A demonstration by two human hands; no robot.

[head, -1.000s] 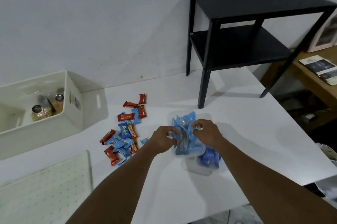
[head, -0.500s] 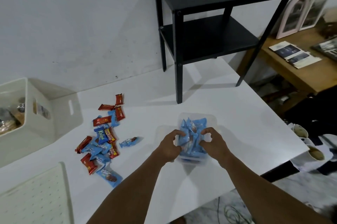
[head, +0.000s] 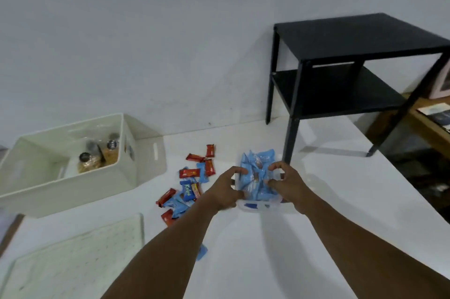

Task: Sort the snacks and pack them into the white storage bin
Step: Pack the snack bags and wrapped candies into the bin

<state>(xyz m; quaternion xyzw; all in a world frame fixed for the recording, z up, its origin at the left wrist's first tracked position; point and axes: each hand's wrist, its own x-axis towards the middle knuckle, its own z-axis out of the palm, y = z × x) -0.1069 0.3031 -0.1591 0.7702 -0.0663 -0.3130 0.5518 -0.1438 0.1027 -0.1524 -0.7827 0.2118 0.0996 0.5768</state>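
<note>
Head view: my left hand (head: 227, 186) and right hand (head: 288, 183) are apart, each curled round one side of the clear tub (head: 258, 206), clamped on it. It is heaped with blue packets (head: 258, 172) and sits on the white table (head: 267, 262). Just behind it stands the front leg of the black side table (head: 353, 38). Left of my hands, a loose pile (head: 188, 185) of red and blue snacks lies between the tub and the white storage bin (head: 73, 189) at the far left, with jars (head: 90, 160) inside. A perforated white board (head: 80, 257) lies near me, a wooden shelf (head: 433, 128) off right. One blue wrapper's white script starts "Kal" — the rest is blurred.
</note>
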